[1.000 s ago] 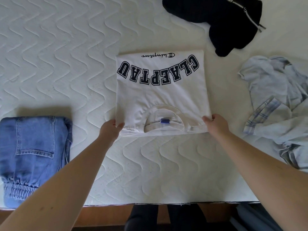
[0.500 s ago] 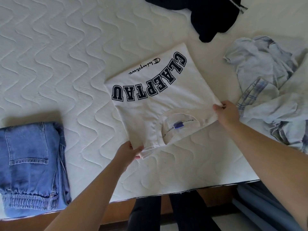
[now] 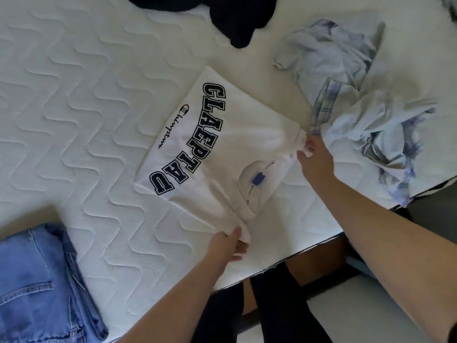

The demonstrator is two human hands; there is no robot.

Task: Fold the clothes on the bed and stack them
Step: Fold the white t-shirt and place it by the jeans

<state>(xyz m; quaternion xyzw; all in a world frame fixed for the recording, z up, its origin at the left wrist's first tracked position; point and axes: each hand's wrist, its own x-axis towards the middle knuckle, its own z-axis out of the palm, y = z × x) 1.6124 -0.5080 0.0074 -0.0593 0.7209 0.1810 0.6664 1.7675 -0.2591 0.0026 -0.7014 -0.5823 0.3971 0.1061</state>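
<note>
Folded white cotton sweatshirt with dark block lettering (image 3: 217, 149) lies at centre frame on the white quilted mattress of the bed (image 3: 81, 100), skewed diagonally, collar and blue neck label toward the lower right.

Left hand (image 3: 228, 246) pinches the near corner of the sweatshirt, at lower centre. Right hand (image 3: 312, 154) grips the opposite collar-side corner, at right of centre, just beside the crumpled pale blue shirt with plaid trim (image 3: 358, 102).

Folded blue denim jeans (image 3: 42, 280) sit at lower left, well apart from the sweatshirt. Black garment (image 3: 237, 18) lies unfolded at top centre.

Step in hand, as judged: sweatshirt is folded to a compact rectangle and is held by two corners for turning or transfer to the stack.

Next move probably calls for: carrying it toward the lower left onto the jeans, keeping both corners taut so the layers do not slip open, and squaring the edges on landing. Pale blue shirt and black garment remain to be folded.
</note>
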